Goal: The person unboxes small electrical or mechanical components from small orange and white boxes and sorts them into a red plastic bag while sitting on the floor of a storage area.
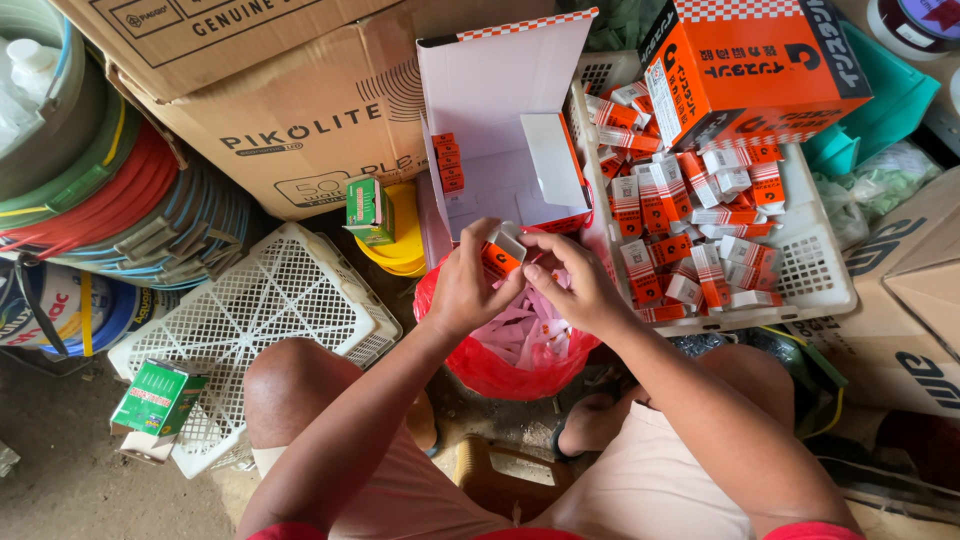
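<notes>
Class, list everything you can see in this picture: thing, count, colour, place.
small carton: one, orange and white, held in both hands
red bag: one, below the hands
white basket: one, right, full of small orange cartons
large orange box: one, on that basket
open white box: one, top centre
empty white basket: one, left
green cartons: two, left
hoses: coiled, far left
left hand: one
right hand: one

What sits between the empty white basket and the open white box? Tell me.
In the head view, a small green carton on a yellow stack lies between the empty basket and the open box.
</notes>
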